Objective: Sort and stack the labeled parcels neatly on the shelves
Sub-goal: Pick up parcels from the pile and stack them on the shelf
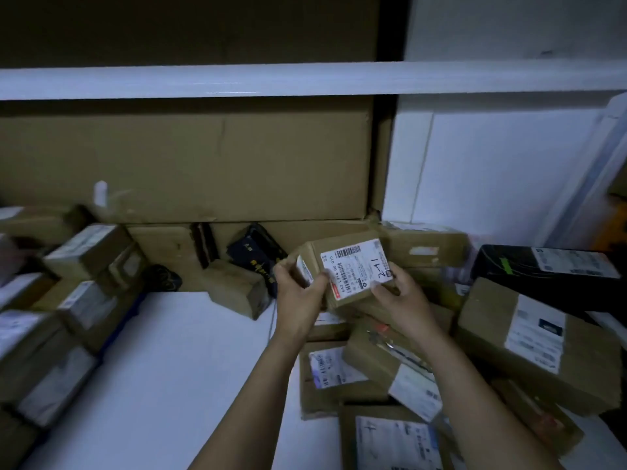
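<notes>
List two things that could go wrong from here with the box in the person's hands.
1. The left hand and right hand hold the box only by its edges, above the pile. It may slip and drop onto the parcels.
2. The pile's parcels lie tilted and overlapping. Setting the box down there, or pulling one out, could make others slide across the shelf.

White shipping label (356, 266) on the upper face of the small parcel (353, 296): a handwritten black mark reading about "2-41", and beside the barcodes a printed line that appears as "L714 00 015", its leading characters uncertain. The gold characters on the dark box (258, 262) and the print on the labels of the surrounding parcels (492, 320) are too blurred to read.
</notes>
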